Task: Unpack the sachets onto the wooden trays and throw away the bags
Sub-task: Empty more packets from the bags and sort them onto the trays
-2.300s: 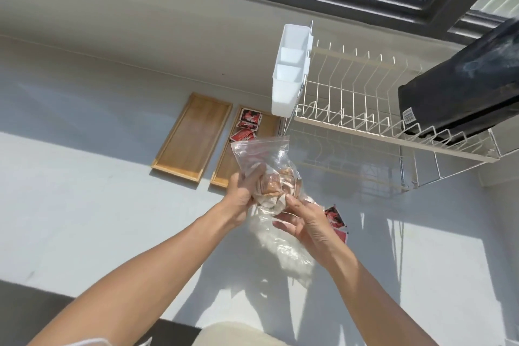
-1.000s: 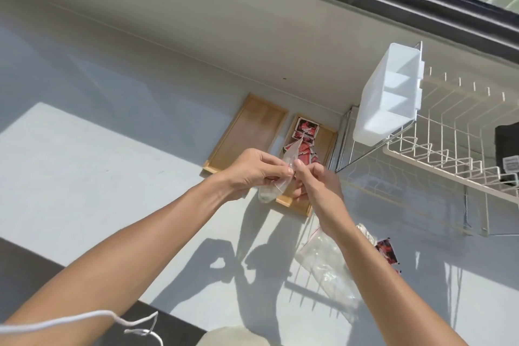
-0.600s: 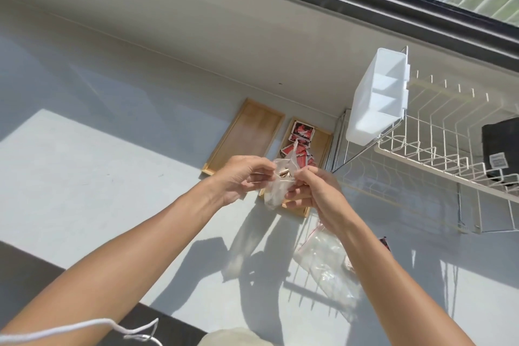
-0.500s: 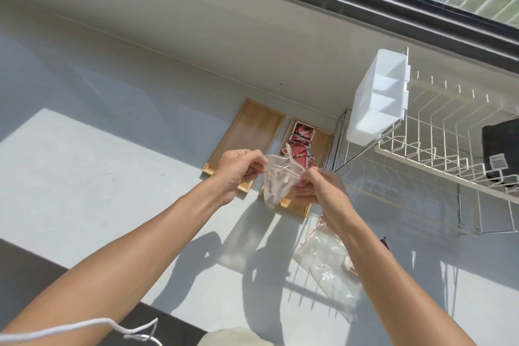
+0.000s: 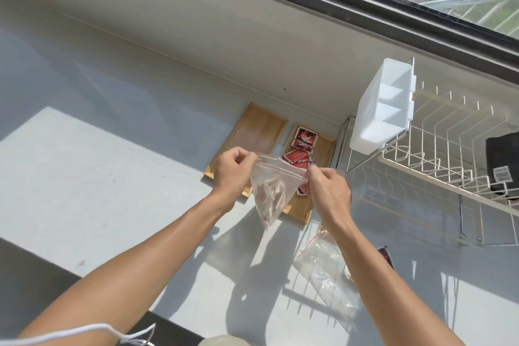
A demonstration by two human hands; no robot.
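Observation:
A clear zip bag (image 5: 271, 194) with several pale sachets inside hangs between my hands, above the near ends of two wooden trays. My left hand (image 5: 234, 170) pinches its left top corner, and my right hand (image 5: 328, 191) pinches the right top corner, stretching the red zip line taut. The left wooden tray (image 5: 257, 135) holds nothing. The right wooden tray (image 5: 323, 149) carries several red sachets (image 5: 302, 146). Another clear bag (image 5: 325, 272) lies flat on the white counter under my right forearm, with a red sachet (image 5: 386, 255) beside it.
A white wire dish rack (image 5: 438, 154) stands at the right with a white plastic cutlery holder (image 5: 379, 109) hung on its end and a black object (image 5: 504, 160) on it. A wall and window run along the back. A white cord (image 5: 84, 330) crosses the bottom left.
My hands have pulled apart, spreading the bag's top wide between them. Earlier they were bunched together on the crumpled bag. The view has swung left towards the trays.

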